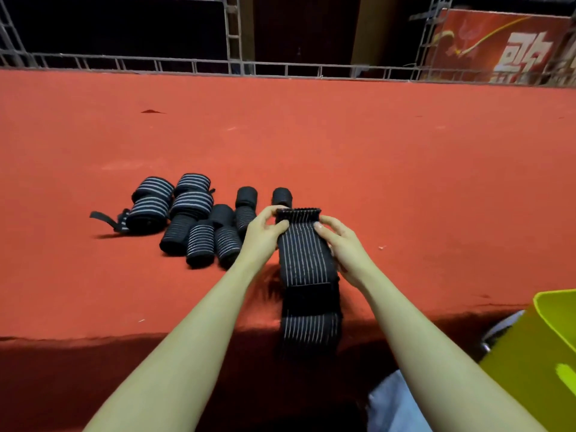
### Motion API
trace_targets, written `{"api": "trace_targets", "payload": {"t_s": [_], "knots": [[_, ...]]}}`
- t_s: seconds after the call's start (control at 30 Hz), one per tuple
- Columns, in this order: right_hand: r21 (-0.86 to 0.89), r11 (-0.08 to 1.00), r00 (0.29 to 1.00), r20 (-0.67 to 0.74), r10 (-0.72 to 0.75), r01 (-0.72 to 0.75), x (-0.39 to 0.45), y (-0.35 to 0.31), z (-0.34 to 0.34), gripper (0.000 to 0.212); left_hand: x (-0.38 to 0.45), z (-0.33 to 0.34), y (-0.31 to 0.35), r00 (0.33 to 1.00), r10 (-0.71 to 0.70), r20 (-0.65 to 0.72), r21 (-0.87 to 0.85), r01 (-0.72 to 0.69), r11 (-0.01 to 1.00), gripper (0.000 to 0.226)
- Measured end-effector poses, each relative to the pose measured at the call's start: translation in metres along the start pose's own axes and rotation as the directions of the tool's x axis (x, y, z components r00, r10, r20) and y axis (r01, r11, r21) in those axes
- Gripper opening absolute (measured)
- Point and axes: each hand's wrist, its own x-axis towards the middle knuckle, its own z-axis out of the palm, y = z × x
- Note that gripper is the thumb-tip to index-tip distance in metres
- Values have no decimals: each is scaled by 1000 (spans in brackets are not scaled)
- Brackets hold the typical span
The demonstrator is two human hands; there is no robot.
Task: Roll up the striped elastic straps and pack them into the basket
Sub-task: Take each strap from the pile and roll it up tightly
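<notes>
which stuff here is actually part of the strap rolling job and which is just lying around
Part of the job:
- unrolled strap, pinched at its far end by left hand and right hand
- rolled straps piled on the red surface
- yellow-green basket, lower right

Just lying about:
- red banner
- metal truss

Event or stage venue, red carpet platform [311, 135], metal truss rails [233, 32], red printed banner [498, 45]
</notes>
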Motion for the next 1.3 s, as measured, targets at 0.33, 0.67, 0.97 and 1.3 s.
{"api": "trace_targets", "payload": {"t_s": [0.33,0.67,0.97,1.3], "knots": [[-19,998,998,2,-59,59,32,44,-1,15,16,0,-62,996,-81,28,-141,84,987,24],[171,985,1000,18,-1,-2,40,54,-1,18,19,2,-69,991,-132,36,-354,137,925,18],[83,992,995,-25,-94,96,45,62,-2,12,16,3,-69,993,-114,20,-335,114,935,17],[89,994,998,-21,-60,61,51,65,-2,19,18,2,-71,998,-61,-1,-314,57,948,24]]}}
